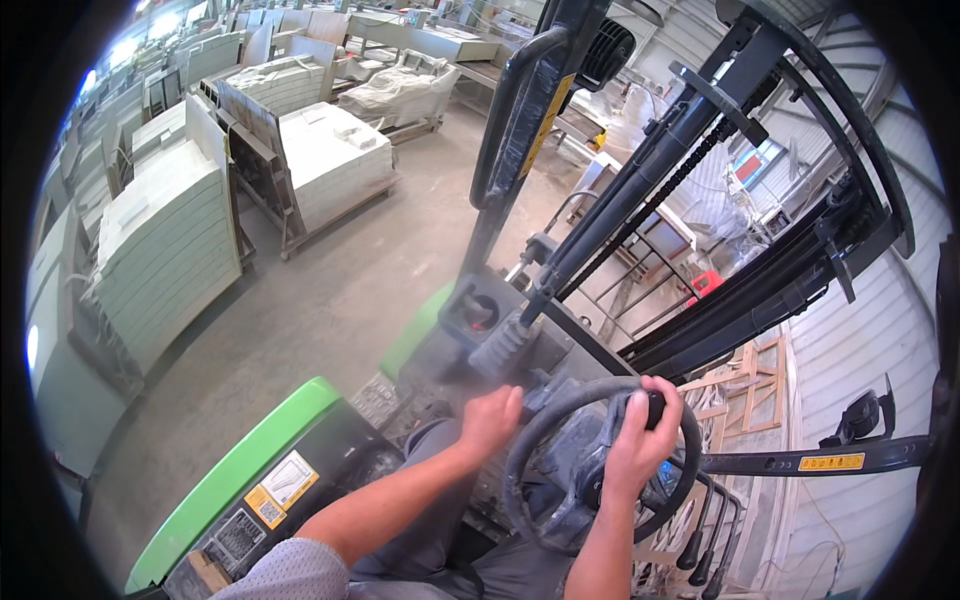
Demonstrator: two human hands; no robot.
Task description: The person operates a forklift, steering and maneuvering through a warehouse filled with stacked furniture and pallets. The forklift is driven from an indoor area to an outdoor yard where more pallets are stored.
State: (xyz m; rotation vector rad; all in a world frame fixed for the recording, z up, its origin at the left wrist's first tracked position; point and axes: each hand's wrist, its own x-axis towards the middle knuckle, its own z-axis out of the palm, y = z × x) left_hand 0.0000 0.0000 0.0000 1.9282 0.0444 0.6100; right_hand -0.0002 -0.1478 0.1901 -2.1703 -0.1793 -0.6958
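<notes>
I sit at the controls of a forklift. My right hand is closed around the black knob on the upper right of the dusty steering wheel. Left of the wheel, my left hand is curled closed near the dashboard. Whatever it may hold is hidden behind the fingers. Beneath the wheel, the steering column is coated in dust. Several black-knobbed control levers stand to the right of the wheel, and neither hand touches them.
Ahead rises the black mast, next to a cab post with a grab handle. On the left, pale stacked slabs and a pallet of white blocks line the concrete floor. Wooden frames lean by the right wall.
</notes>
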